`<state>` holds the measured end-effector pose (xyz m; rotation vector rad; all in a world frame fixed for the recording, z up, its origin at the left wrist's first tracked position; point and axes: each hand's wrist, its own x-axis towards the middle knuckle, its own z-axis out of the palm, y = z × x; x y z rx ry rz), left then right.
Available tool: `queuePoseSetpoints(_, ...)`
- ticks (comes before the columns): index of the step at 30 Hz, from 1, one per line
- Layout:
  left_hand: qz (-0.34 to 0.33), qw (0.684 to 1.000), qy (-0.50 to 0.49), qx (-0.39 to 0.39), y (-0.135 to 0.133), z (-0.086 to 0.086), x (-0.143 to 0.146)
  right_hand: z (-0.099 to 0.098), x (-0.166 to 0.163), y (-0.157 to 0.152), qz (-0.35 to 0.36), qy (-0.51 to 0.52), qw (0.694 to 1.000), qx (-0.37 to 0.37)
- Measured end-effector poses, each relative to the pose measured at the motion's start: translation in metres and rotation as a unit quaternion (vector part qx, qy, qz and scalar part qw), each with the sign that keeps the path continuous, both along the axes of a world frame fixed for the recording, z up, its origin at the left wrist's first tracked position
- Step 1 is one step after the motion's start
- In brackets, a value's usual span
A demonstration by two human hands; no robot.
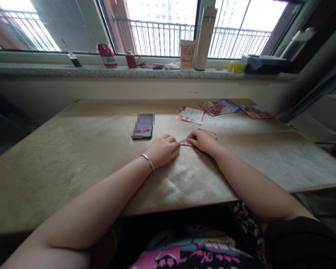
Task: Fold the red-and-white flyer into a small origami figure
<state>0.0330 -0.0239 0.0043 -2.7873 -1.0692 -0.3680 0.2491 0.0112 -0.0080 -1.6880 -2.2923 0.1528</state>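
A small piece of colourful printed paper lies on the table between my hands, partly covered by them. My left hand, with a silver bracelet at the wrist, rests on the table with bent fingers, their tips closed at the paper's left end. From the right, my right hand pinches the same paper between thumb and fingers. An orange-edged part of printed paper shows behind the right knuckles; whether it is the same sheet is hidden. Beyond the hands lies a white and red printed sheet.
On the beige table, a phone lies left of the hands. Colourful leaflets and another leaflet lie at the back right. The windowsill holds a red can, a paper cup and a tall flask.
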Motion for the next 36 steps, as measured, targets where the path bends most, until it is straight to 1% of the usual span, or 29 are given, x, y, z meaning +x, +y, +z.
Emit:
queuePoseSetpoints(9, 0.011, 1.000, 0.005, 0.018, 0.000, -0.001, 0.004, 0.000, -0.001, 0.002, -0.001, -0.021, 1.000, -0.006)
queuePoseSetpoints(16, 0.012, 1.000, 0.002, 0.004, 0.003, 0.000, 0.004, 0.004, -0.003, -0.002, -0.005, -0.032, 0.999, -0.006)
queuePoseSetpoints(20, 0.024, 1.000, -0.001, -0.002, 0.005, 0.001, 0.003, 0.007, -0.005, -0.003, -0.004, -0.035, 0.999, -0.012)
queuePoseSetpoints(27, 0.031, 0.999, 0.001, -0.021, 0.009, -0.001, -0.005, 0.005, -0.003, -0.003, -0.001, -0.034, 0.999, -0.009)
queuePoseSetpoints(36, 0.070, 0.995, 0.040, -0.066, 0.009, 0.012, -0.010, 0.004, -0.004, -0.002, -0.004, -0.029, 0.999, -0.014)
